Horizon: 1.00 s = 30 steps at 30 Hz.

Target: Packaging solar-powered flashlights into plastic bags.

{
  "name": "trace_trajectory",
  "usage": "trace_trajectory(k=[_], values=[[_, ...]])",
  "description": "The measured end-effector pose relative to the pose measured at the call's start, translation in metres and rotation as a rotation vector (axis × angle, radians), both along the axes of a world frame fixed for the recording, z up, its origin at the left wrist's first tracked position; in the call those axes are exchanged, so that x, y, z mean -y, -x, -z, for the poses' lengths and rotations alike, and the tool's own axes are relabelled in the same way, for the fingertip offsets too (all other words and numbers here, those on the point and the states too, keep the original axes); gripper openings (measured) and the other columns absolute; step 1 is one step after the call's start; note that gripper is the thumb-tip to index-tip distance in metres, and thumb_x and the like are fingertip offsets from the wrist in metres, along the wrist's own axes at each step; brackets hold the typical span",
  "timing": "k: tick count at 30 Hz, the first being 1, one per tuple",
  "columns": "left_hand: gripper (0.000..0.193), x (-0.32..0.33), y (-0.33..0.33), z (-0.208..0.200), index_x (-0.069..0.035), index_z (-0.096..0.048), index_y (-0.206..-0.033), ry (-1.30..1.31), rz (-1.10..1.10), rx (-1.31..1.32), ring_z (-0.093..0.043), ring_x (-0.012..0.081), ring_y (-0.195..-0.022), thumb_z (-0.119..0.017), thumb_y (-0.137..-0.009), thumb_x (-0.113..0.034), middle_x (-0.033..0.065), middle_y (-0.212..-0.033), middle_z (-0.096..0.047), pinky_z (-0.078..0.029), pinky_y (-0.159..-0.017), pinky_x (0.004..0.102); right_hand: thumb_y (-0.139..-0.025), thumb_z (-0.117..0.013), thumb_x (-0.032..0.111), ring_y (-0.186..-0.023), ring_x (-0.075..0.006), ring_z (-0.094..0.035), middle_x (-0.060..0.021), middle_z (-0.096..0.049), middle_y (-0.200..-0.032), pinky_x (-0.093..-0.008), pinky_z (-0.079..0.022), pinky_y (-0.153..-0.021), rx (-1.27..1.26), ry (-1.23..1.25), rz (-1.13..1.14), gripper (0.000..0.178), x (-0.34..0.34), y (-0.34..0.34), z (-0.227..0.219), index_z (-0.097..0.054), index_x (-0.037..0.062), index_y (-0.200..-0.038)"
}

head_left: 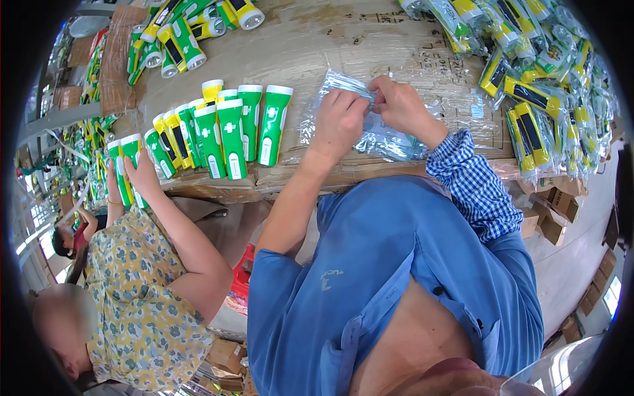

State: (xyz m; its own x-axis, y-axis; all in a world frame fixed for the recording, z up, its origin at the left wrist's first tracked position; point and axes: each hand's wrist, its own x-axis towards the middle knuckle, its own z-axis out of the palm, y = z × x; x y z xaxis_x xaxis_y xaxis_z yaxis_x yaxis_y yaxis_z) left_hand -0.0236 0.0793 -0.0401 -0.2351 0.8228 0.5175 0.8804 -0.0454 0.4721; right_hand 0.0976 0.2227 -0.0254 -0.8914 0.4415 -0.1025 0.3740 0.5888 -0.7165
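Observation:
On the cardboard-covered table, several clear plastic bags (395,146) lie in a loose pile in front of me. Above them my left hand (341,119) is closed, its fingers pinching the edge of a clear plastic bag (338,80). My right hand (401,109) meets it fingertip to fingertip, also closed in a pinch at the bag's edge. The fingers hide exactly where each grips the film. To the left of my hands, several green, white and yellow flashlights (231,135) stand close together, heads up.
At far right lies a heap of bagged flashlights (528,99). More loose flashlights (188,36) lie at the far left. Beside me on the left, a co-worker in a floral top (142,290) holds green flashlights (132,155). Cardboard boxes (551,214) sit on the floor at right.

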Motion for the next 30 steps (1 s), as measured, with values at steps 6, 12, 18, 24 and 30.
trace_trajectory(k=[6,12,18,24,30], values=[[0.018,-0.001,0.005,-0.008,-0.009,-0.068,-0.082,0.117,-0.063,-0.088,-0.058,0.0279,-0.087,-0.079,-0.069,-0.008,0.0062,-0.087,-0.061,-0.048,-0.076,0.0433,-0.078,-0.070,0.003,-0.080,-0.0358,-0.069,-0.0135,-0.069,-0.084,-0.0473,-0.053,-0.068,-0.079,-0.061,-0.036,0.031,0.000,-0.001,0.006,-0.062,0.0064,-0.108],[0.017,0.011,0.013,-0.009,-0.011,-0.065,-0.081,0.216,-0.083,-0.130,-0.055,0.0296,-0.092,-0.078,-0.071,-0.014,0.0054,-0.089,-0.059,-0.044,-0.080,0.0457,-0.078,-0.070,0.011,-0.079,-0.0349,-0.066,-0.0131,-0.064,-0.083,-0.0477,-0.052,-0.068,-0.166,-0.346,-0.237,0.015,0.002,-0.007,-0.001,-0.069,0.0095,-0.094],[0.020,0.022,0.012,0.015,-0.010,-0.064,-0.086,0.075,-0.091,-0.035,-0.055,0.0306,-0.095,-0.077,-0.072,-0.014,0.0069,-0.092,-0.059,-0.044,-0.084,0.0465,-0.078,-0.072,0.017,-0.086,-0.0345,-0.066,-0.0143,-0.065,-0.089,-0.0466,-0.054,-0.073,0.241,-0.422,-0.437,0.019,-0.040,-0.029,-0.041,-0.070,0.0088,-0.094],[0.035,0.024,0.002,0.027,-0.006,-0.066,-0.116,0.223,-0.157,-0.059,-0.054,0.0424,-0.117,-0.067,-0.085,-0.021,0.0197,-0.120,-0.062,-0.041,-0.100,0.0542,-0.073,-0.070,0.011,-0.104,-0.0351,-0.063,-0.0141,-0.066,-0.111,-0.0440,-0.052,-0.090,-0.504,-0.409,-0.626,0.041,0.014,0.098,-0.062,-0.068,0.0067,-0.115],[0.042,0.015,0.012,0.021,-0.007,-0.065,-0.127,0.506,-0.031,0.268,-0.053,0.0395,-0.129,-0.063,-0.087,-0.021,0.0203,-0.132,-0.062,-0.039,-0.109,0.0510,-0.076,-0.065,0.012,-0.100,-0.0336,-0.062,-0.0128,-0.063,-0.103,-0.0470,-0.050,-0.087,-0.422,-0.589,-0.924,0.032,0.039,0.177,-0.017,-0.065,0.0099,-0.108]])
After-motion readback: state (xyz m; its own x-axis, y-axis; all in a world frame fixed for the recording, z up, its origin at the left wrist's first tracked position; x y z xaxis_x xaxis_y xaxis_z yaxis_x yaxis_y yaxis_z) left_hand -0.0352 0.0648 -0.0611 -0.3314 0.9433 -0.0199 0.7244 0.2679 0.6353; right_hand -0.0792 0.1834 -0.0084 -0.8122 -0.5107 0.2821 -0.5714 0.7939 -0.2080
